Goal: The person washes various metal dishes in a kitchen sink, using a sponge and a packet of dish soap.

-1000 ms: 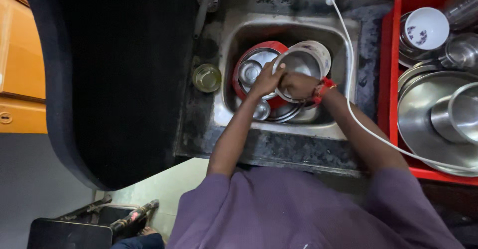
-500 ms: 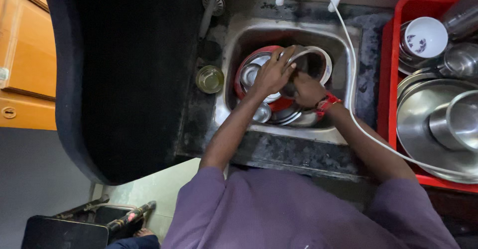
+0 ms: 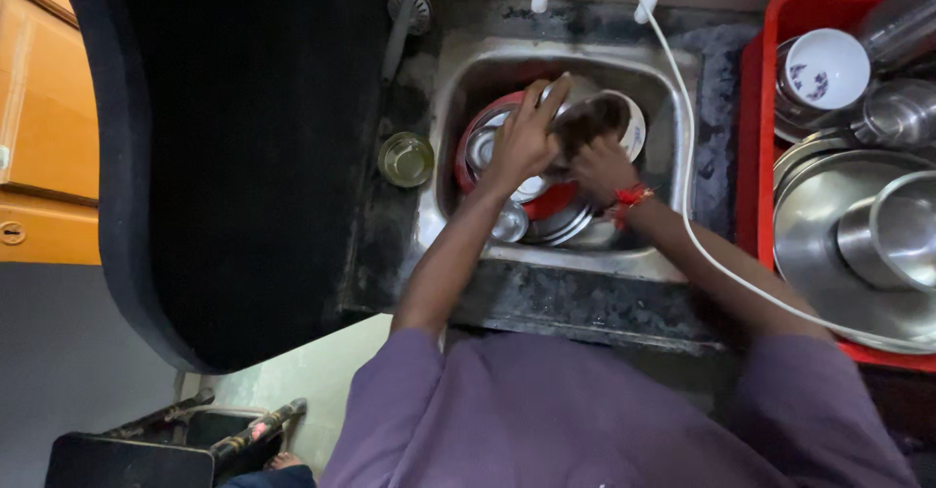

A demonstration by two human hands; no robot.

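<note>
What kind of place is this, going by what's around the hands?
Most likely a home kitchen's washing-up corner. A steel sink set in a dark stone counter is piled with steel dishes, both hands work on a white bowl there, and a red plastic crate alongside holds steel pots and cups.

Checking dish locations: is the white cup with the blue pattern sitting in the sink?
No, the white cup sits in the red crate to the right of the sink.

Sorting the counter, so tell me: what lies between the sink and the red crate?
A strip of dark counter, crossed by a white hose, in the head view.
</note>
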